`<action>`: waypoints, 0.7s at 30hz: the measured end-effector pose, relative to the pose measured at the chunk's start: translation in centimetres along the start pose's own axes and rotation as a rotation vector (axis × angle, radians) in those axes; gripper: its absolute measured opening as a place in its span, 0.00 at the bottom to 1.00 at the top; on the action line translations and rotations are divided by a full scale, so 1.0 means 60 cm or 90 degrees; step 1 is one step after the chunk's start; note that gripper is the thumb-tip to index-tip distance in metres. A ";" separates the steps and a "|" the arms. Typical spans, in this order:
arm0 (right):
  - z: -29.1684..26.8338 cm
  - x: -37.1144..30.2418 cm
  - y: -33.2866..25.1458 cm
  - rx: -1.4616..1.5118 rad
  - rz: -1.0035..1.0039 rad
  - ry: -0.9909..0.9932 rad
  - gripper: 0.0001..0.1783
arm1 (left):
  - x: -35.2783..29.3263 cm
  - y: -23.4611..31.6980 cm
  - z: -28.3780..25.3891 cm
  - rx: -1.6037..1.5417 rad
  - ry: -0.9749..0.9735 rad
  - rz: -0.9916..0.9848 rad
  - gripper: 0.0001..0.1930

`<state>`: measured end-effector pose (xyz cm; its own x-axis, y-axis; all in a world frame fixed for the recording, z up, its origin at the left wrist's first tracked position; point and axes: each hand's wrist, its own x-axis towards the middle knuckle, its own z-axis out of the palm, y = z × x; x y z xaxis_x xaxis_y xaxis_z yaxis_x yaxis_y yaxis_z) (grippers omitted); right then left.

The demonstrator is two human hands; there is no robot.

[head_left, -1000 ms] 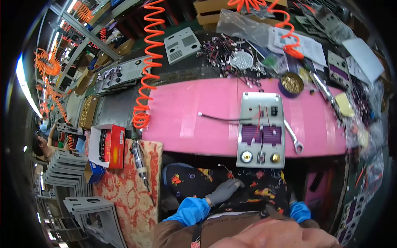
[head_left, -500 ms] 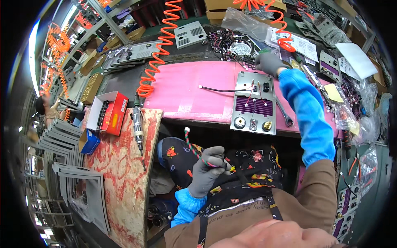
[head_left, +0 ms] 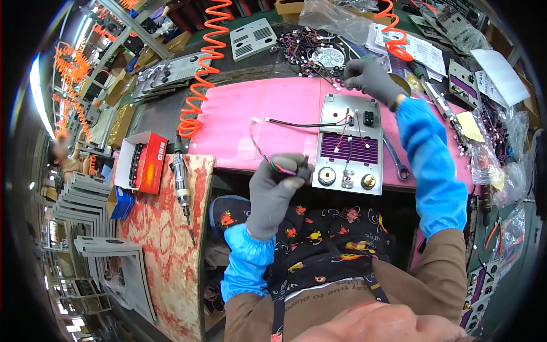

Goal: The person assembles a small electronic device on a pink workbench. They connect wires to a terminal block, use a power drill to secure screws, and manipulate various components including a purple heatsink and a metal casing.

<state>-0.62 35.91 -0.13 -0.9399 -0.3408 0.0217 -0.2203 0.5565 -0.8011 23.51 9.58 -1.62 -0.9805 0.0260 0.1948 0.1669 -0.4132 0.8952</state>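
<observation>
Left hand [head_left: 277, 185] has risen to the pink mat [head_left: 273, 119], pinching a wire [head_left: 263, 153]; right hand [head_left: 370, 78] stays outstretched, fingers curled

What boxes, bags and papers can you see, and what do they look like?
Red box: open, left of the pink mat, on the wooden board's edge.
Blue box: small, just below the red one.
Clear bag: crumpled, top middle.
White sheet: printed, top right.
Yellow note: right side.

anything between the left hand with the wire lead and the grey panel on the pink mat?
Nothing visible. The left hand grips a thin red-green wire lead just left of the grey panel, with only bare pink mat between them. The right hand is beyond the panel's far edge.
</observation>
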 end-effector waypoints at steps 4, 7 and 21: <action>0.026 -0.156 -0.111 0.132 -0.182 0.082 0.08 | 0.060 0.016 0.041 0.021 -0.046 -0.058 0.16; 0.063 -0.268 -0.145 0.238 -0.107 0.092 0.08 | 0.066 -0.009 0.063 0.019 -0.141 -0.064 0.13; 0.184 -0.402 -0.106 0.230 -0.116 0.220 0.12 | -0.029 -0.006 0.045 0.129 -0.232 -0.156 0.06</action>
<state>26.33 32.24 -2.16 -0.9391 -0.1040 0.3274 -0.3420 0.1939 -0.9195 25.43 12.13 -1.18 -0.8996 0.4320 0.0642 -0.0117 -0.1707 0.9853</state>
